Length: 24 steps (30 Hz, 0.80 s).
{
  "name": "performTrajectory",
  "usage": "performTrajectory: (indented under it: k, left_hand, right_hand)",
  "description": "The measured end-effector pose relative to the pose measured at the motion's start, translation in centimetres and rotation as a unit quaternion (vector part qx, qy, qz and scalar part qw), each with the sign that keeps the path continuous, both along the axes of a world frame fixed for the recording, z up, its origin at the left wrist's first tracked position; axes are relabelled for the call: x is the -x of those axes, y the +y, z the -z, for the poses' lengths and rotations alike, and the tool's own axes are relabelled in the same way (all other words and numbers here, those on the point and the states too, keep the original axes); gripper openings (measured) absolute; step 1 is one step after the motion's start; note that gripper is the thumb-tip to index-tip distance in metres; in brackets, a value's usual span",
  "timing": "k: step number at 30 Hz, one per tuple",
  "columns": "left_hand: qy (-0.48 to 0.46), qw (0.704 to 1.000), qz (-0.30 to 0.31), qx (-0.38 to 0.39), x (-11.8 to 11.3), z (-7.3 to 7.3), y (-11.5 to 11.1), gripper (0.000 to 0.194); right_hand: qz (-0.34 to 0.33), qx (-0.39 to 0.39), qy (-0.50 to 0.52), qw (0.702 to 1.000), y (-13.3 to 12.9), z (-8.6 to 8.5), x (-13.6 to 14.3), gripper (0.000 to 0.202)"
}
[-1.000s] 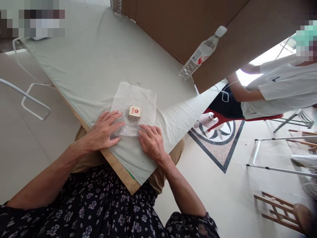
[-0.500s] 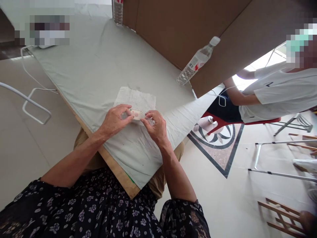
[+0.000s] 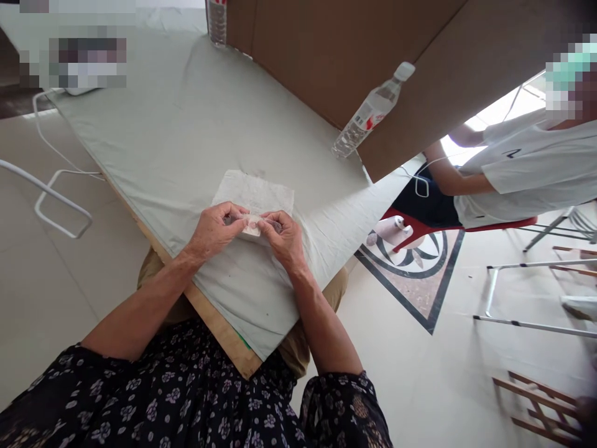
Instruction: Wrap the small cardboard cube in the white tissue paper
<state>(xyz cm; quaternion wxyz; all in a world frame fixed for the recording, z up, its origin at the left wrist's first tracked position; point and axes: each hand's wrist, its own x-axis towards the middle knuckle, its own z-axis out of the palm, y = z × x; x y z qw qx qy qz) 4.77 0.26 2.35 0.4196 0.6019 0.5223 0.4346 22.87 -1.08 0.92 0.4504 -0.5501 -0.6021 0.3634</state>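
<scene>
My left hand (image 3: pixel 215 230) and my right hand (image 3: pixel 285 241) meet over the near corner of the table. Between their fingertips is a small pale rectangular piece (image 3: pixel 252 226) with faint reddish marks; its kind is too small to make out. Each hand pinches one side of it with thumb and forefinger. Beneath and just beyond lies a thin whitish sheet (image 3: pixel 258 190), like tissue or a wipe, flat on the cloth. My fingers hide part of the sheet's near side.
A pale cloth (image 3: pixel 153 112) covers the table, with a wooden edge (image 3: pixel 224 330) showing near me. A clear bottle (image 3: pixel 373 112) leans by a brown cardboard panel (image 3: pixel 326 56); another bottle (image 3: pixel 217 22) stands farther back. A person in a white shirt (image 3: pixel 517 168) sits at right.
My hands have come closer together, with the right hand shifting left. Both thumbs now press nearer the middle of the small pale piece. The view has shifted slightly.
</scene>
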Motion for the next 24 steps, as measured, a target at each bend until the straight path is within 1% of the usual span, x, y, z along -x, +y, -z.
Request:
performTrajectory:
  k: [3,5,6,7,8,9,10,11,12,13,14,15,16,17,18,19,20,21,22,23,24]
  left_hand:
    - [-0.005,1.0,-0.003,0.011,-0.1,0.1,-0.1,0.025]
    - [-0.008,1.0,-0.001,0.014,-0.1,0.1,-0.1,0.025]
    - [-0.012,1.0,0.0,0.015,0.0,0.2,0.0,0.025]
    - [-0.015,1.0,0.002,0.016,0.0,0.2,0.0,0.025]
    - [-0.017,1.0,0.005,0.016,0.0,0.2,0.0,0.025]
    - [-0.017,1.0,0.007,0.015,0.1,0.2,0.0,0.025]
    - [-0.016,1.0,0.007,0.015,0.1,0.2,0.0,0.025]
    - [-0.014,1.0,0.006,0.014,0.1,0.2,0.0,0.025]
    - [-0.012,1.0,0.005,0.015,0.1,0.2,0.0,0.024]
    - [-0.009,1.0,0.005,0.016,0.1,0.2,0.0,0.024]
    - [-0.006,1.0,0.006,0.018,0.1,0.2,0.0,0.023]
    - [-0.003,1.0,0.007,0.02,0.1,0.2,0.0,0.023]
    - [0.0,1.0,0.01,0.021,0.1,0.1,0.0,0.023]
    - [0.002,1.0,0.011,0.02,0.1,0.1,0.0,0.023]
    - [0.002,1.0,0.012,0.019,0.2,0.1,0.0,0.024]
    - [0.003,1.0,0.013,0.017,0.2,0.1,0.0,0.024]
    - [0.005,1.0,0.015,0.014,0.2,0.1,0.0,0.024]
    - [0.008,1.0,0.018,0.012,0.2,0.1,0.0,0.024]
    - [0.012,1.0,0.021,0.01,0.2,0.1,0.1,0.025]
    - [0.016,1.0,0.025,0.009,0.2,0.0,0.1,0.025]
    - [0.019,0.999,0.027,0.007,0.2,0.0,0.1,0.025]
  right_hand:
    - [0.002,0.007,-0.005,1.0,0.0,0.4,0.7,0.027]
    - [0.016,-0.009,-0.018,1.0,0.3,0.4,0.0,0.027]
    - [0.047,-0.032,-0.019,0.998,0.4,0.2,-1.1,0.027]
    - [0.096,-0.063,-0.014,0.993,0.5,-0.2,-2.7,0.027]
    - [0.166,-0.101,0.004,0.981,0.5,-0.8,-4.7,0.028]
    - [0.272,-0.142,0.036,0.951,0.5,-1.6,-7.2,0.029]
    - [0.375,-0.171,0.081,0.908,0.3,-2.5,-9.7,0.029]
    - [0.455,-0.191,0.133,0.86,0.0,-3.5,-12.1,0.03]
    - [0.495,-0.204,0.177,0.826,-0.5,-4.5,-14.0,0.029]
    - [0.515,-0.222,0.194,0.805,-1.1,-5.4,-15.2,0.025]
    - [0.516,-0.254,0.182,0.797,-1.7,-6.2,-15.5,0.024]
    - [0.488,-0.273,0.145,0.816,-2.4,-6.6,-14.8,0.022]
    - [0.458,-0.293,0.097,0.834,-3.0,-6.8,-13.4,0.02]
    - [0.407,-0.301,0.044,0.862,-3.5,-6.6,-11.3,0.021]
    - [0.329,-0.298,-0.014,0.896,-3.9,-6.2,-8.9,0.02]
    - [0.22,-0.287,-0.079,0.929,-4.1,-5.6,-6.4,0.018]
    - [0.102,-0.269,-0.141,0.947,-4.2,-4.9,-4.1,0.016]
    - [0.014,-0.258,-0.195,0.946,-4.1,-4.2,-2.2,0.016]
    - [-0.042,-0.248,-0.248,0.936,-3.9,-3.4,-0.8,0.017]
    - [-0.072,-0.237,-0.295,0.923,-3.7,-2.8,0.2,0.019]
    - [-0.088,-0.23,-0.336,0.909,-3.4,-2.3,0.7,0.021]
